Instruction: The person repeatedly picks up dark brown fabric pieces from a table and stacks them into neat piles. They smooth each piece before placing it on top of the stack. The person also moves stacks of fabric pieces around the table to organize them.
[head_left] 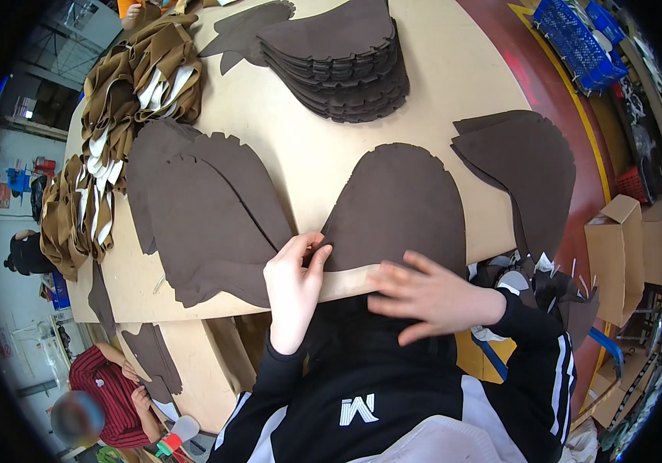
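Observation:
A dark brown cut piece of sheet material (pixel 400 204) with a rounded, notched far end lies flat before me. My left hand (pixel 296 270) pinches its near left edge between thumb and fingers. Over the table's near edge, my right hand (pixel 431 297) is spread, slightly blurred and holding nothing, just below the piece. Left of my left hand, a pile of similar dark brown pieces (pixel 211 220) lies overlapping. More such pieces (pixel 535 170) lie at the right edge of the table.
A tall stack of notched dark pieces (pixel 339 62) stands at the far middle of the pale table (pixel 308 166). Tan-brown bundles with white parts (pixel 142 85) line the left. Cardboard boxes (pixel 616 251) and a blue crate (pixel 574 42) stand right. A person in a striped top (pixel 103 393) works lower left.

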Demonstrator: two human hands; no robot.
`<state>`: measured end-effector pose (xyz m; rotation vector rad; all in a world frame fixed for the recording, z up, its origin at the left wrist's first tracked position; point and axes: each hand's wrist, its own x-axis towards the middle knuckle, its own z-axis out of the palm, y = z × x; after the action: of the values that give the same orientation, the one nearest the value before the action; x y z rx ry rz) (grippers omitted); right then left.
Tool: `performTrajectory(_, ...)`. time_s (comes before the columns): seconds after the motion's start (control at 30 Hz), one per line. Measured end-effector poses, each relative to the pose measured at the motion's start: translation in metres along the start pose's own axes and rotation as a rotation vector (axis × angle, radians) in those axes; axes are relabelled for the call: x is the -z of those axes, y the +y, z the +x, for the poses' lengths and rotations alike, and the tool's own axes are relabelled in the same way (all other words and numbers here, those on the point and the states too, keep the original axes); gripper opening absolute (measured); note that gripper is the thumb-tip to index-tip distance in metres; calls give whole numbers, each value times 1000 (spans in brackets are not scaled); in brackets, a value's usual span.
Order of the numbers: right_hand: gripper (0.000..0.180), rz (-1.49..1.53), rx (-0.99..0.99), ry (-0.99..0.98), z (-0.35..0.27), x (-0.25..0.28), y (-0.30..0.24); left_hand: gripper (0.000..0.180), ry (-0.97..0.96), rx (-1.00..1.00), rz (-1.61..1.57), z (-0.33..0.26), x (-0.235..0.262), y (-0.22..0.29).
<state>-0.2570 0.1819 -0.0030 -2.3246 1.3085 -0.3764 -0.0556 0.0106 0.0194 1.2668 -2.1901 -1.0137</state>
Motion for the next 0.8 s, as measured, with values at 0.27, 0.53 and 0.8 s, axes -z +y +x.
performTrajectory(0.27, 71, 451, 56, 32, 3, 71, 19, 20, 490, 19, -307, 1, 75, -26)
performTrajectory(0.53, 81, -326, -375, 367, 33, 28, 84, 35, 728, -33, 143, -8, 106, -39)
performTrajectory(0.8, 91, -105, -195, 120, 24, 14, 25, 75, -74, -220, 336, -21, 5, -27)
